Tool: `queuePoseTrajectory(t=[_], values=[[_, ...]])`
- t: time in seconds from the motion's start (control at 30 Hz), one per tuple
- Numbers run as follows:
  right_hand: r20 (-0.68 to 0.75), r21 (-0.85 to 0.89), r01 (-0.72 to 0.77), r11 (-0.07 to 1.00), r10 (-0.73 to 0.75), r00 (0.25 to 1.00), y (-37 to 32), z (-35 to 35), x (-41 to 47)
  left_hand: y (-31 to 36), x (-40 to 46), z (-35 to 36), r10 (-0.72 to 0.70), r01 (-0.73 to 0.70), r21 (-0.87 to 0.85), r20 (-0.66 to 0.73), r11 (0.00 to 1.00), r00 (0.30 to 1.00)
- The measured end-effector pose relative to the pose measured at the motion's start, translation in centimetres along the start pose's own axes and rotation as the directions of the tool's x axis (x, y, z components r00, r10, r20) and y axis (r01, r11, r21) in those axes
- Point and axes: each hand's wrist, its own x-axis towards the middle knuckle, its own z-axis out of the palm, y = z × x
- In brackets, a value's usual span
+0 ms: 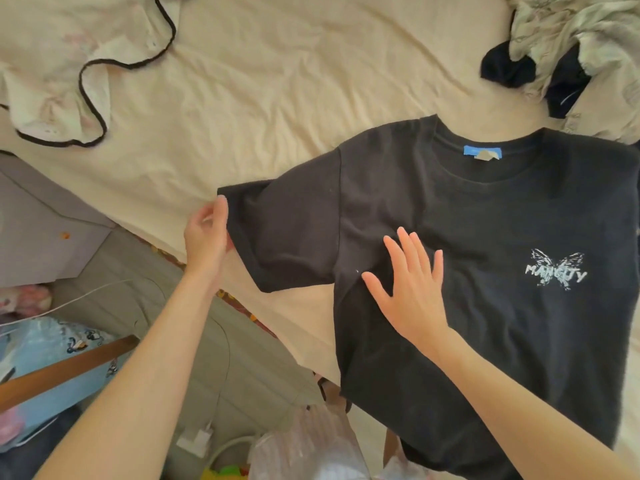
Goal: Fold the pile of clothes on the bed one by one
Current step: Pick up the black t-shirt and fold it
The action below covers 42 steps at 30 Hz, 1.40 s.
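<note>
- Cream garment with dark piping (59, 81): lies loose at the far left corner of the bed (277, 81), well apart from the work area. It is not yet folded.
- Left hand (207, 235): grasps the hem of the sleeve (284, 237) of the black T-shirt (485, 220), thumb and fingers pinched on the cuff, near the bed's left edge. The sleeve is drawn out flat, away from the shirt body.
- Right hand (410, 289): released, fingers straight and spread, palm pressed flat on the shirt's chest just beside the sleeve seam. It pins the fabric in place.
- Black T-shirt: lies face up on the near right part of the bed, collar toward the far edge, butterfly print (556, 270) to the right. The lower hem hangs over the near edge.
- Step in hand, as judged: first fold of this shirt, the sleeve fold.
- Next move calls for: carrying the cuff over the chest toward the print while the pressing hand marks the fold line, then clears the incoming fabric.
- Remaining pile (581, 46): heaped at the far right corner, light and dark items mixed, awaiting folding.
</note>
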Motion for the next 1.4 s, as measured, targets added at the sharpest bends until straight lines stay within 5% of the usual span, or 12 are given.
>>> queuePoseTrajectory(t=[0.13,0.27,0.37,0.53,0.7,0.8,0.9,1.0,1.17,1.27,1.4], values=[[-0.179,-0.127,0.436,0.891,-0.453,0.873,-4.0,0.4,-0.2,2.0,1.5,0.7,0.101,-0.113,0.09,0.129,0.989,0.986],[0.044,-0.272,0.637,0.721,-0.652,0.757,-8.1,2.0,0.4,2.9,2.1,0.1,0.09,-0.113,0.112,0.188,0.987,0.978],[0.163,-0.362,0.654,0.664,-0.646,0.746,-9.8,3.2,2.1,3.7,2.5,-0.5,0.126,-0.152,0.132,0.186,0.979,0.974],[0.133,-0.366,0.627,0.687,-0.629,0.766,-11.5,3.4,4.2,5.7,2.7,-1.1,0.18,-0.214,0.191,0.18,0.958,0.967],[-0.137,0.012,0.546,0.837,-0.54,0.83,-13.2,2.8,1.4,6.7,2.7,-1.8,0.178,-0.214,0.209,0.181,0.954,0.967],[-0.092,0.184,0.405,0.896,-0.394,0.914,-14.8,3.4,0.6,6.9,2.9,-1.8,0.179,-0.218,0.238,0.173,0.947,0.968],[0.109,0.239,0.324,0.915,-0.357,0.928,-15.3,4.3,1.5,6.0,2.9,-1.7,0.204,-0.235,0.346,0.126,0.908,0.971],[0.222,0.227,0.397,0.889,-0.444,0.868,-15.1,5.3,1.5,4.7,2.5,-2.0,0.25,-0.262,0.499,0.092,0.826,0.964],[0.094,0.238,0.517,0.822,-0.549,0.83,-12.8,2.8,-2.1,2.2,-2.1,-1.5,0.526,-0.473,0.629,0.118,0.617,0.842],[-0.021,0.111,0.454,0.884,-0.455,0.89,-7.3,0.8,-4.3,-0.4,-6.9,0.5,0.618,-0.592,0.666,0.244,0.454,0.748],[-0.026,-0.012,0.183,0.983,-0.183,0.983,3.1,-1.2,-6.7,-4.8,-12.9,4.1,0.515,-0.711,0.675,0.545,0.197,0.661]])
